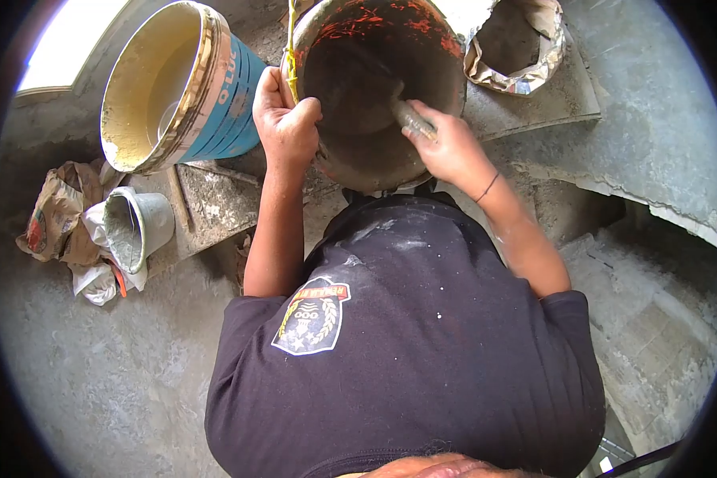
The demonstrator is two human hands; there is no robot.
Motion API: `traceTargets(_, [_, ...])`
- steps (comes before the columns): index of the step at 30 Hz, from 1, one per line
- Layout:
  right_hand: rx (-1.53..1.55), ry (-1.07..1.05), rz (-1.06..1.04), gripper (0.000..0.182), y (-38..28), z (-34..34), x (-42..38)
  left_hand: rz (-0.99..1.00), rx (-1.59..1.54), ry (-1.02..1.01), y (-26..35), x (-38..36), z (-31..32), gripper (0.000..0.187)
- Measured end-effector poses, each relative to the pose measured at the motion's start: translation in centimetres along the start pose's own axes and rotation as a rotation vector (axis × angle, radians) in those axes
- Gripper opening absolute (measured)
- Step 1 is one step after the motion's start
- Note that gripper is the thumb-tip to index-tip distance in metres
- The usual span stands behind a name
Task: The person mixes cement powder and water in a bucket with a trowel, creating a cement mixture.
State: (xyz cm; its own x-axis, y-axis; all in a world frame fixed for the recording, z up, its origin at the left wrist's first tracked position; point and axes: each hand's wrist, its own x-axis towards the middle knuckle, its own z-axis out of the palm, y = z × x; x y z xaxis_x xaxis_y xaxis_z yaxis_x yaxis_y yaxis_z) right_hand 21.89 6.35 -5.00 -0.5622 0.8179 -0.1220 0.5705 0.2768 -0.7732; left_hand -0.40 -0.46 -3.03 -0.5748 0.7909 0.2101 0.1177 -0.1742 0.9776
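A large, dirty bucket [366, 169] with orange-red marks inside its far wall stands in front of my body, its mouth facing me. My left hand [285, 123] is closed around the bucket's left rim, beside a yellow cord [292, 60]. My right hand [452, 147] reaches over the right side, its fingers wrapped around the handle of a mortar-smeared trowel [413, 119]. The trowel's far end is blurred and dips into the dark inside of the bucket. How much material lies at the bottom is hard to make out.
A blue paint bucket [229, 103] with a cream inside tilts at the left. Below it are a small grey pail [155, 221] and crumpled paper bags [68, 203]. An opened paper sack [522, 78] with grey powder sits on a board [558, 107] at the right. A concrete ledge edge [653, 205] runs along the right.
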Motion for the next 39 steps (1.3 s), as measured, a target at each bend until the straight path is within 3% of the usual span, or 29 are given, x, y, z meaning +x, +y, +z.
traceTargets(8, [0.177,-0.164,-0.029,0.042,0.8,-1.5,-0.6,-0.022,-0.062,0.020,0.4,-0.2,0.0,0.018])
traceTargets(10, [0.173,-0.134,-0.020,0.042,0.7,-1.9,-0.3,-0.024,-0.049,0.003,0.3,-0.2,-0.3,0.019])
traceTargets(12, [0.040,0.037,-0.030,0.042,-0.6,-2.2,0.0,-0.030,-0.035,-0.016,0.4,-0.4,-0.3,0.019])
traceTargets(14, [0.007,0.024,0.003,0.042,-0.9,-1.5,0.0,-0.035,-0.052,-0.033,0.8,-0.3,-0.1,0.020])
traceTargets(18, [-0.070,-0.075,0.036,0.040,-2.1,-0.7,-1.1,-0.030,-0.030,-0.018,0.8,-0.1,-0.2,0.020])
traceTargets(21, [0.073,-0.279,-0.046,0.040,-1.6,-0.8,-1.6,-0.044,-0.041,-0.001,0.6,-0.1,-0.4,0.019])
traceTargets(24, [0.070,-0.206,-0.042,0.042,-1.2,-1.2,-1.7,-0.050,-0.065,0.023,0.7,-0.2,-0.1,0.020])
traceTargets(32, [-0.380,-0.028,-0.083,0.045,-1.3,-3.0,-0.6,-0.013,-0.060,0.023,0.3,-0.6,0.5,0.024])
traceTargets(39, [-0.323,-0.236,-0.018,0.041,-1.2,-3.5,-2.9,-0.006,-0.090,0.111,0.4,0.5,-0.1,0.019])
